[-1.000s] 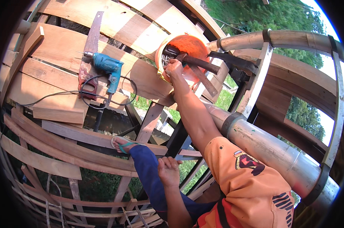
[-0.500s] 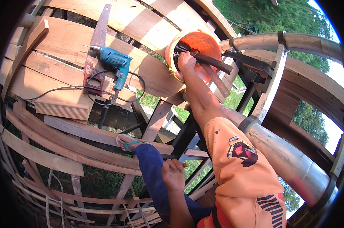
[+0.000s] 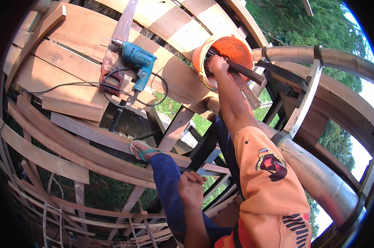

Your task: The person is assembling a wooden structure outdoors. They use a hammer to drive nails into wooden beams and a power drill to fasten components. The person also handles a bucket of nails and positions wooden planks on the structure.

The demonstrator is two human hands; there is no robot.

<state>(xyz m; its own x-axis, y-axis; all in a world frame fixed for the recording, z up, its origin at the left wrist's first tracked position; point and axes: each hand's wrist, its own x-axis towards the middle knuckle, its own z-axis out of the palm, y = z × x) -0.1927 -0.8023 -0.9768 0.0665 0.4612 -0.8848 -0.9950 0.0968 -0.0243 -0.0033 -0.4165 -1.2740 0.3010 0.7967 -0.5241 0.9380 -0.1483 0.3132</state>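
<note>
My right hand [image 3: 218,65] is down in an orange bucket [image 3: 203,46] at the upper right. The bucket's contents and the wrist's angle hide its fingertips. Beside that hand, a dark bar-like handle [image 3: 249,72] and a flat, worn strip [image 3: 245,91] stick out over the rim. Low in the middle, my left hand [image 3: 191,188] is held over my blue-trousered leg, its fingers curled in. Whether anything lies inside them does not show.
A teal power drill [image 3: 139,62] with a looped cord lies across a handsaw [image 3: 112,68] on spaced planks [image 3: 77,31]. Gaps open between the beams below, near my sandalled foot [image 3: 143,151]. A thick bamboo pole [image 3: 319,177] runs along the right.
The view has shifted, so the drill, saw and bucket appear farther right and slightly lower. My right hand is still in the bucket; my left hand stays curled over the leg.
</note>
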